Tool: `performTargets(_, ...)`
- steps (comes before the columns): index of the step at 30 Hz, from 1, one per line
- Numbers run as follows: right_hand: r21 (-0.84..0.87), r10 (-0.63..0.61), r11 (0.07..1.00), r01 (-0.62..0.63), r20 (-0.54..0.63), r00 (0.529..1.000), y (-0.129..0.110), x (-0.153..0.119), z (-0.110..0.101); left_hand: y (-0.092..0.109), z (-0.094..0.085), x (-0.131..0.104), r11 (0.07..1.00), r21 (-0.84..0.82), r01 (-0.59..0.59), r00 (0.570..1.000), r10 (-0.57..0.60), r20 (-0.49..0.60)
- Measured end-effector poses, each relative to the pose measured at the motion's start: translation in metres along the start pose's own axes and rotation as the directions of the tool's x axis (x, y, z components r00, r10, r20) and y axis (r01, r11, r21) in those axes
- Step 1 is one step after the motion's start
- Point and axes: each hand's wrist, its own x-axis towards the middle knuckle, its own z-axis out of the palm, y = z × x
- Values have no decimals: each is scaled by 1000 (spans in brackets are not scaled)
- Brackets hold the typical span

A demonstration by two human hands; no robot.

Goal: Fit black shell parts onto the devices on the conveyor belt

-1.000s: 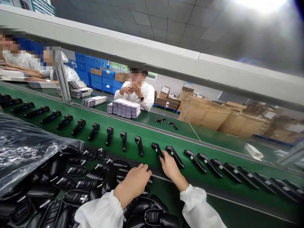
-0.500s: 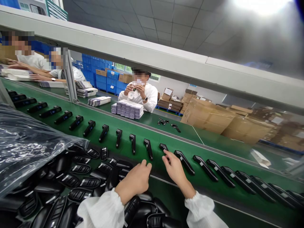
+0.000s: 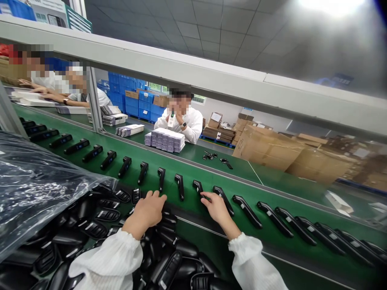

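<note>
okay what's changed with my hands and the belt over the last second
Left hand slid left across the pile of black handheld units, away from the right hand, which stayed at the green belt touching a unit. The row on the belt shifted left. Plastic bag unchanged.

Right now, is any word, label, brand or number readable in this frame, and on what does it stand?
None can be read.
Small white boxes: print too small.
Cardboard cartons: labels blurred.
Printed boxes on top of the frame: graphics, no legible words.
Black handheld devices on the green belt: markings unreadable.

Black handsets [image 3: 179, 186] lie on the green belt [image 3: 272, 237]; white sleeves [image 3: 255, 264], blue crates [image 3: 133, 94], brown cartons [image 3: 266, 147].
</note>
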Motion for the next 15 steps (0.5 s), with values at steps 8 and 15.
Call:
performTargets(8, -506, 187, 843, -181, -38, 982, -2, 19, 14, 6, 6, 3, 999, 42, -27, 999, 26, 39)
performTargets(15, -446, 116, 887, -122, -41, 992, -6, 16, -12, -1, 9, 7, 991, -51, -128, 992, 128, 10)
